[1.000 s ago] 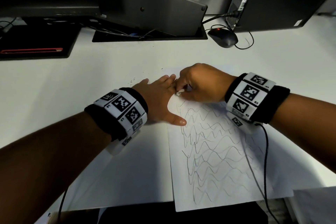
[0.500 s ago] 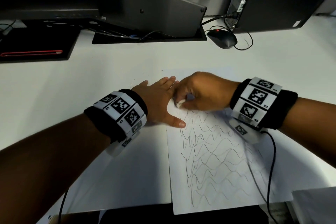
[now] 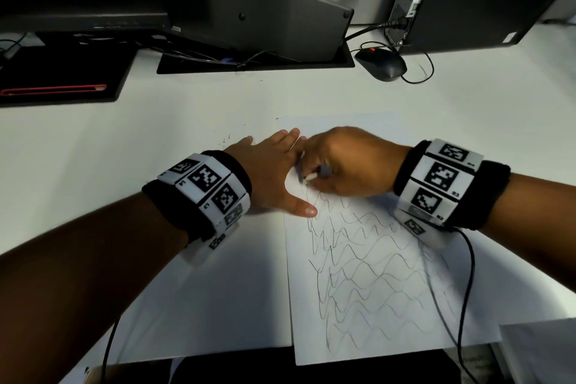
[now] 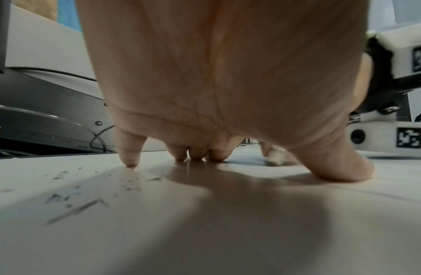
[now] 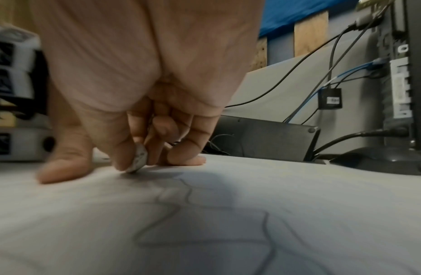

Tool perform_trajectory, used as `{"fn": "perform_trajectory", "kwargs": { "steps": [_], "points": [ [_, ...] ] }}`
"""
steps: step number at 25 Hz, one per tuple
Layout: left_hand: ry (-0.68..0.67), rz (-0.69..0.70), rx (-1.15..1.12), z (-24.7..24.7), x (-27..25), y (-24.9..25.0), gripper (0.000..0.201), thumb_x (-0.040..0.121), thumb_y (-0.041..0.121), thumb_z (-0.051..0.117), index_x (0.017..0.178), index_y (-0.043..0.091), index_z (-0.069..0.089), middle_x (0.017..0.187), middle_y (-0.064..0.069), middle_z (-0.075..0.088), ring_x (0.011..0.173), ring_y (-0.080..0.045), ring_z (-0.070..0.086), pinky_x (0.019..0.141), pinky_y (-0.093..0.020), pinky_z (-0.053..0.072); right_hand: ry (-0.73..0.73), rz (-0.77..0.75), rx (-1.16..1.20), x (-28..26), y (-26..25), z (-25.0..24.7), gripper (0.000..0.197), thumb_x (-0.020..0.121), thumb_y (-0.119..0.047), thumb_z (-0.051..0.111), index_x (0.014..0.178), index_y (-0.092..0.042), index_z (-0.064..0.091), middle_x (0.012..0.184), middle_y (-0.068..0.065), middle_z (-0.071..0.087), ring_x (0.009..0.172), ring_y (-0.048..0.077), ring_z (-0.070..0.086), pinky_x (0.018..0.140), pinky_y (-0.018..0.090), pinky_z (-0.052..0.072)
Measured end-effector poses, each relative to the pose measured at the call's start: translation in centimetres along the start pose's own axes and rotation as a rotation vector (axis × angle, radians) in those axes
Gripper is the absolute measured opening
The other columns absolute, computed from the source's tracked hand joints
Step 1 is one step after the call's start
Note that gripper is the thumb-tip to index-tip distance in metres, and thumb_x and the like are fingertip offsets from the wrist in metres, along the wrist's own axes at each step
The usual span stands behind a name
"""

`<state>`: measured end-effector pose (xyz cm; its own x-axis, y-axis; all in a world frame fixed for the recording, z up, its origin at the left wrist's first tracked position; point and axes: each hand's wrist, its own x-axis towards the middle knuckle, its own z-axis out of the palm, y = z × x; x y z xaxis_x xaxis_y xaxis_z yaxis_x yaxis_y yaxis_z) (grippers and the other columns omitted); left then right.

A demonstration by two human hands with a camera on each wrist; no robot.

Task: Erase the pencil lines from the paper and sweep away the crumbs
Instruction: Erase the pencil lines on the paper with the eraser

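Right hand [image 3: 349, 162] pinches eraser [image 3: 311, 178], left hand [image 3: 274, 171] flat, pinning paper [image 3: 389, 305]: short strokes away from left hand.

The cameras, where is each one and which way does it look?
Head: worn on the head, looks forward and down at the paper; shows both forearms, left hand and right hand.
Left wrist: low under the left hand, looks along its flat fingers; crumbs on the desk.
Right wrist: low under the right hand, looks at the eraser it pinches.
Shared: all three views show the eraser.
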<state>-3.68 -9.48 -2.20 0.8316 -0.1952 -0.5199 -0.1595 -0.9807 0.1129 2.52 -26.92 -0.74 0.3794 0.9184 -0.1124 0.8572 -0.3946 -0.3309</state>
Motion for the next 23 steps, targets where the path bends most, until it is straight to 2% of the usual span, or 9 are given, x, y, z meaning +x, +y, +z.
{"fn": "perform_trajectory", "kwargs": {
  "steps": [2, 4, 6, 8, 12, 16, 20, 23],
  "points": [
    [-0.007, -0.006, 0.018, -0.1, -0.1, 0.0, 0.125, 0.067, 0.091, 0.044, 0.156, 0.029, -0.016, 0.163, 0.007, -0.024, 0.150, -0.009, -0.017, 0.122, -0.051, 0.001, -0.041, 0.004, 0.020, -0.2, -0.1, -0.2, 0.014, 0.085, -0.028, 0.066, 0.097, -0.026, 0.073, 0.097, -0.011, 0.069, 0.087, 0.009, 0.064, 0.077, 0.027, 0.049],
    [-0.004, -0.010, 0.045, -0.1, -0.1, 0.2, 0.125, 0.068, 0.091, 0.043, 0.156, 0.026, -0.018, 0.163, 0.007, -0.024, 0.150, -0.010, -0.017, 0.123, -0.051, 0.002, 0.017, 0.065, -0.028, -0.2, 0.4, -0.8, 0.016, 0.085, -0.028, 0.065, 0.099, -0.027, 0.073, 0.096, -0.010, 0.069, 0.088, 0.011, 0.063, 0.076, 0.026, 0.047],
    [-0.004, -0.010, 0.048, -0.1, -0.1, 0.2, 0.125, 0.068, 0.091, 0.042, 0.156, 0.026, -0.018, 0.163, 0.006, -0.024, 0.150, -0.010, -0.016, 0.123, -0.051, 0.003, 0.033, 0.056, -0.066, -0.1, 0.3, -0.6, 0.017, 0.083, -0.026, 0.064, 0.098, -0.026, 0.073, 0.096, -0.010, 0.068, 0.088, 0.011, 0.062, 0.074, 0.025, 0.045],
    [-0.005, -0.009, 0.039, 0.0, -0.1, 0.2, 0.125, 0.067, 0.091, 0.043, 0.156, 0.027, -0.016, 0.163, 0.007, -0.024, 0.150, -0.010, -0.016, 0.122, -0.051, 0.003, -0.035, 0.019, -0.039, -0.3, -0.4, -0.4, 0.015, 0.084, -0.027, 0.065, 0.096, -0.026, 0.073, 0.096, -0.010, 0.068, 0.085, 0.008, 0.061, 0.073, 0.024, 0.045],
    [-0.002, -0.019, 0.052, -0.1, -0.2, 0.3, 0.125, 0.070, 0.091, 0.043, 0.156, 0.024, -0.019, 0.163, 0.007, -0.025, 0.150, -0.009, -0.018, 0.123, -0.050, 0.002, -0.004, 0.120, -0.098, -0.1, 0.6, -1.7, 0.016, 0.085, -0.031, 0.064, 0.098, -0.030, 0.072, 0.091, -0.015, 0.066, 0.083, 0.007, 0.058, 0.072, 0.022, 0.035],
    [-0.009, -0.016, 0.051, -0.1, -0.2, 0.1, 0.125, 0.069, 0.091, 0.043, 0.156, 0.026, -0.019, 0.162, 0.008, -0.026, 0.150, -0.008, -0.018, 0.123, -0.050, 0.001, -0.078, 0.045, -0.050, -0.3, 0.0, -1.1, 0.014, 0.083, -0.029, 0.064, 0.094, -0.027, 0.072, 0.089, -0.010, 0.068, 0.079, 0.007, 0.059, 0.068, 0.023, 0.043],
    [-0.008, -0.018, 0.064, 0.0, -0.2, 0.2, 0.125, 0.069, 0.091, 0.042, 0.156, 0.024, -0.019, 0.162, 0.008, -0.026, 0.149, -0.008, -0.019, 0.123, -0.050, 0.002, 0.020, 0.136, -0.107, -0.2, 1.1, -1.5, 0.014, 0.083, -0.029, 0.064, 0.095, -0.028, 0.071, 0.089, -0.011, 0.066, 0.081, 0.009, 0.058, 0.069, 0.022, 0.036],
    [-0.004, -0.015, 0.051, -0.1, -0.2, 0.1, 0.125, 0.069, 0.091, 0.044, 0.156, 0.027, -0.019, 0.162, 0.008, -0.026, 0.150, -0.008, -0.018, 0.123, -0.049, 0.002, -0.039, 0.061, -0.076, -0.5, -0.2, -0.4, 0.012, 0.081, -0.028, 0.064, 0.091, -0.025, 0.071, 0.086, -0.009, 0.067, 0.076, 0.009, 0.059, 0.067, 0.024, 0.043]
  ]
}}
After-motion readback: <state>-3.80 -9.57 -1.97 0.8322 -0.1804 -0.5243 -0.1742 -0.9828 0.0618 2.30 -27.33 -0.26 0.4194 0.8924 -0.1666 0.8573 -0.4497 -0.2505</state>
